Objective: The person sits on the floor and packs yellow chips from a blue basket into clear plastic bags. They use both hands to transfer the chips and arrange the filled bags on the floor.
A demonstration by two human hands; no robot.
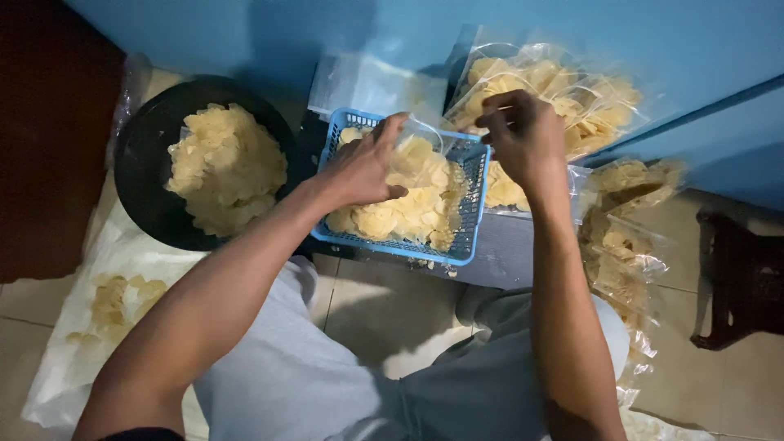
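Thin, round, pale yellow chips (408, 208), dry and slightly curled, heaped in a blue plastic basket (471, 214) with a mesh wall, rectangular, set on the floor (384, 306) between the knees. Left hand (365, 170) pressed palm-down on the heap, fingers spread and partly curled over the chips, thumb hooked at the near edge; whether chips are actually clasped under it cannot be told. Right hand (523, 135) raised just beyond the basket's right rim, fingertips pinched on the mouth of a clear, thin plastic bag (425, 135) (glossy, crinkled, hard to trace) that dips toward the heap.

Behind the right hand, a pile of filled clear bags (596, 106), same yellow chips inside, leaning on the blue wall (653, 41). More filled bags (625, 245) stacked to the right of that forearm, running down toward the near edge. Flat empty bags (367, 82) lying beyond the left hand.

Left of the left hand, a round black bowl (139, 171), smooth, holding a second mound of chips (224, 167). Under it a white sheet (90, 327), wrinkled, with a few scattered chips on it. Far right, a dark wooden stool (739, 278). Grey trousers (327, 384) below both forearms.
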